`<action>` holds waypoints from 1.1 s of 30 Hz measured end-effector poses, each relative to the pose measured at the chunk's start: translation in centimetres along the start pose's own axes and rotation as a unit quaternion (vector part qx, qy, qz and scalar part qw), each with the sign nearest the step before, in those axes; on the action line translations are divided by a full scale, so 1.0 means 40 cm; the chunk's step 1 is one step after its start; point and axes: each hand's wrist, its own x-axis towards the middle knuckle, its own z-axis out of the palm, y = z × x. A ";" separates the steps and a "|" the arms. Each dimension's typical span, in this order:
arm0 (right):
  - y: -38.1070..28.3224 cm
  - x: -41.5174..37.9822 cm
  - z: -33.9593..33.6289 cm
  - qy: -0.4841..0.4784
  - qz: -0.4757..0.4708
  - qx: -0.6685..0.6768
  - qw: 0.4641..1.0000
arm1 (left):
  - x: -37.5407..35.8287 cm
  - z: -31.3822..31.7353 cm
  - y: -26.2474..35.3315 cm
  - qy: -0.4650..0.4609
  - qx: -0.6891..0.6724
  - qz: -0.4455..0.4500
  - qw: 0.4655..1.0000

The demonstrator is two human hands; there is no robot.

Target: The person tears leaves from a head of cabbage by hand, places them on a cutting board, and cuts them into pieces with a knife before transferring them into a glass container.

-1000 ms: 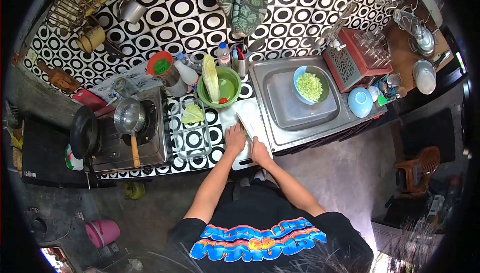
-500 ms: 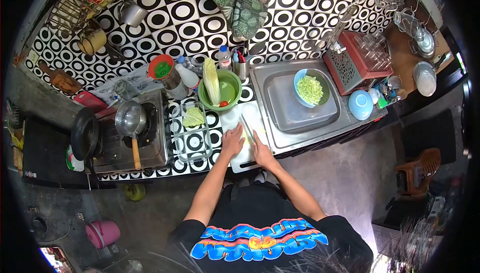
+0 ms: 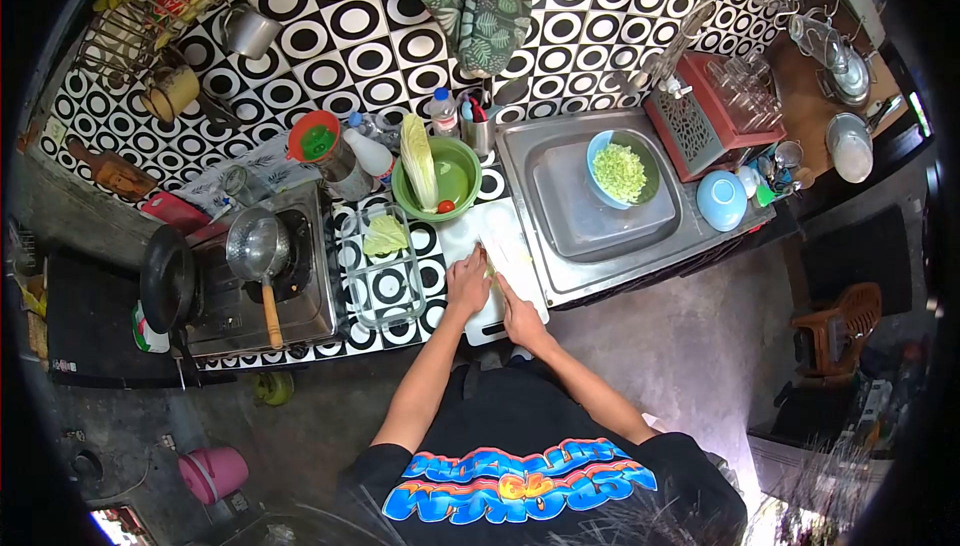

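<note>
A white cutting board (image 3: pixel 530 284) lies on the counter in front of me. My right hand (image 3: pixel 523 324) is closed around a knife (image 3: pixel 497 264), whose blade points away from me over the board. Just left of it, my left hand (image 3: pixel 468 288) presses down with bent fingers on a small pale-green piece of cabbage (image 3: pixel 489 271), mostly hidden under the fingers. Behind the board, a green bowl (image 3: pixel 470 158) holds a long napa cabbage piece (image 3: pixel 418 161) and a tomato (image 3: pixel 446 206). A cabbage leaf (image 3: pixel 385 236) lies in a clear glass dish (image 3: pixel 385 318) to the left.
Shredded cabbage (image 3: pixel 620 174) fills part of a light-blue bowl (image 3: pixel 598 186) in the sink (image 3: pixel 560 251). Further left stands a stove (image 3: pixel 310 311) with a wooden-handled saucepan (image 3: pixel 257 244) and a black frying pan (image 3: pixel 168 276). Bottles (image 3: pixel 372 158) stand behind the green bowl.
My right hand and the knife have shifted slightly toward me, and the blade sits closer to my left fingers. My left hand stays on the cabbage. The view has tilted slightly.
</note>
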 end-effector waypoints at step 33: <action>-0.019 -0.058 -0.019 -0.047 0.103 0.036 0.993 | -0.033 0.008 0.058 0.048 0.052 -0.009 0.997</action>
